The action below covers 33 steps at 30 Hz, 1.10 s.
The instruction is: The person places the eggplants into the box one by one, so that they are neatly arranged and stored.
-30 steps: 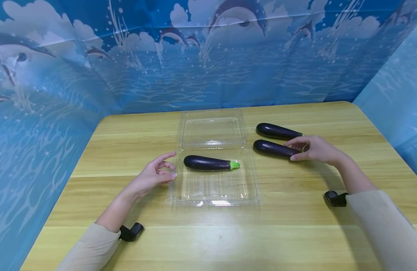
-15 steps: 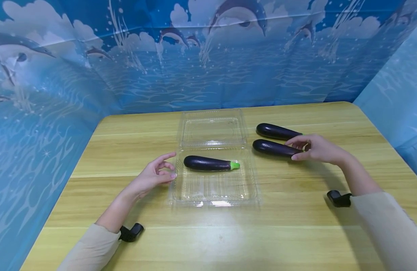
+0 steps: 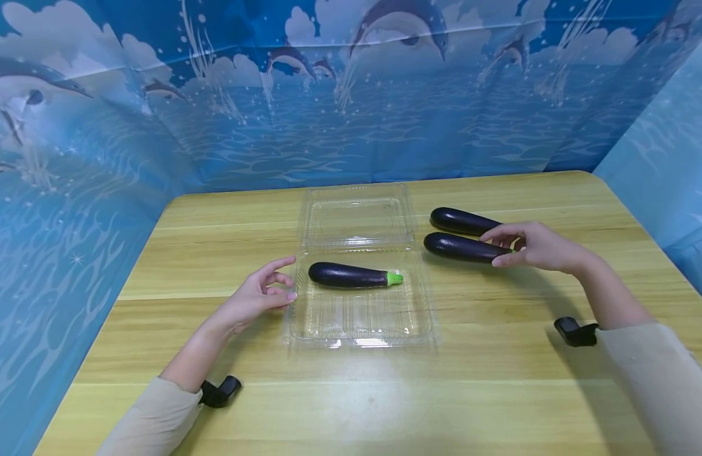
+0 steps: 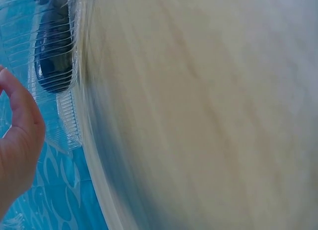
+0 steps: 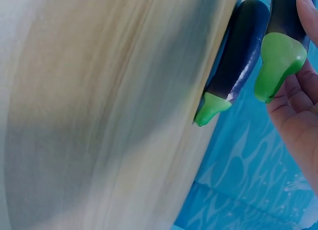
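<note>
In the head view my right hand (image 3: 536, 247) grips a dark purple eggplant (image 3: 462, 247) near its stem end, thumb on the near side and fingers on the far side. The right wrist view shows this eggplant's green stem cap (image 5: 280, 61) close to the palm, apart from the table. Behind it a second eggplant (image 3: 462, 220) lies on the table. A third eggplant (image 3: 348, 275) lies inside a clear plastic clamshell container (image 3: 362, 316). My left hand (image 3: 260, 292) is at the container's left edge, fingers loosely bent and holding nothing; whether it touches the rim, I cannot tell.
The container's lid (image 3: 357, 215) lies folded back toward the far edge of the wooden table (image 3: 374, 405). A blue curtain (image 3: 351, 139) with dolphins stands behind the table and along both sides. Each wrist carries a black camera (image 3: 220, 391).
The gripped eggplant has risen slightly with my right hand, and the right forearm has shifted a little to the right. My left hand and the container stay in place.
</note>
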{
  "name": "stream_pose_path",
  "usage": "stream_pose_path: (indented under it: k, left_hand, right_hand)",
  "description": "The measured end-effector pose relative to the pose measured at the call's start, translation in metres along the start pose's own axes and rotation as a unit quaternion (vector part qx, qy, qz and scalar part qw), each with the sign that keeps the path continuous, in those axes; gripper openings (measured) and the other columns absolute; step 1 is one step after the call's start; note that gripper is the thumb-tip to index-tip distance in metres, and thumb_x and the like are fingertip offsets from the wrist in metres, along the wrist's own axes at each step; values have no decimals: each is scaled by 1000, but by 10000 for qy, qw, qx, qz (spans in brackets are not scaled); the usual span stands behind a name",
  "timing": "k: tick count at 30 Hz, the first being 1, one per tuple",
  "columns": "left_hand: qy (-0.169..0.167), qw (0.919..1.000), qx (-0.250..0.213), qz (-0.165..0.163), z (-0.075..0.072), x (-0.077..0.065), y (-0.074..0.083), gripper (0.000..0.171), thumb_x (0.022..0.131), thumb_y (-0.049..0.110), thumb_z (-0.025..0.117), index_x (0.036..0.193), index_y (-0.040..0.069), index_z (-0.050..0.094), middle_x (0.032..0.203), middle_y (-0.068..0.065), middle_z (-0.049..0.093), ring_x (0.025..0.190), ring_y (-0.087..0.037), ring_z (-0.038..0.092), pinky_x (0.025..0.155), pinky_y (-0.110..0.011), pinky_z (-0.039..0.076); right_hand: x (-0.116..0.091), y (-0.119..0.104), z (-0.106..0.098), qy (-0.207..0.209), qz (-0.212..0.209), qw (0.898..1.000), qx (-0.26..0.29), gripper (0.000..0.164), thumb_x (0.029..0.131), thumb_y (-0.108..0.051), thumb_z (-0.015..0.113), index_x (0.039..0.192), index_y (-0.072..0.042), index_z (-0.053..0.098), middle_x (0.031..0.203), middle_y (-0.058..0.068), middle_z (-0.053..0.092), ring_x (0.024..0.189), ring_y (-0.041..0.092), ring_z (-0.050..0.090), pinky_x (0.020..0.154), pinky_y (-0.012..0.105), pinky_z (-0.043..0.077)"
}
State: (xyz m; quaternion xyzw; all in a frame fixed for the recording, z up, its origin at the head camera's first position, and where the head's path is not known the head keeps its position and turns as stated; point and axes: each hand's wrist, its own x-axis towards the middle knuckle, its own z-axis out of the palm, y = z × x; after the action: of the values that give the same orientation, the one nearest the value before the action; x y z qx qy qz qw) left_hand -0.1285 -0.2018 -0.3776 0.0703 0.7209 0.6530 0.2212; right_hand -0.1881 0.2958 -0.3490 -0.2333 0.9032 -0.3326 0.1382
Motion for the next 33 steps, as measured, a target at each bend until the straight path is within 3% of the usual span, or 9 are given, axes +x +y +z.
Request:
stream_pose_path:
  k: [25, 33]
  left_hand:
    - [-15, 10000, 17, 16, -1, 0, -1, 73, 84, -4, 63, 146, 8, 26, 106, -10, 46, 81, -13, 59, 75, -25, 53]
    - [2, 10000, 17, 61, -1, 0, -2, 73, 83, -4, 63, 146, 7, 26, 106, -11, 46, 81, -13, 59, 76, -25, 53]
  right_hand:
    - [3, -28, -5, 80, -254, 9989, -388, 42, 84, -21, 70, 122, -8, 59, 115, 12, 60, 94, 12, 56, 72, 29, 50]
    - [7, -36, -5, -53, -359, 9992, -153, 43, 84, -21, 69, 124, -8, 58, 121, 15, 58, 106, 29, 56, 78, 35, 51]
